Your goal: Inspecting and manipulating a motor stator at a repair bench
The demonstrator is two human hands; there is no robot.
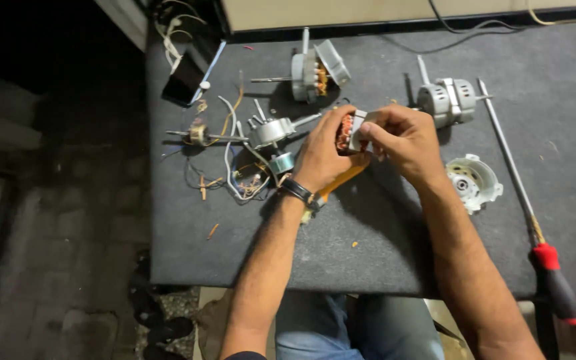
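Note:
Both hands meet over the middle of a dark grey mat (381,247). My left hand (323,157), with a black wristband, grips a small motor stator (349,131) with copper windings and a metal frame. My right hand (403,139) pinches the stator's right side with thumb and fingers. An orange-handled tool (343,180) lies under my left hand, mostly hidden.
Motor parts are spread on the mat: an open motor with shaft (315,70), a grey motor (449,100), a white end cap (473,181), a rotor assembly with loose wires (268,133). A long red-handled screwdriver (535,227) lies at right. The floor drops away at left.

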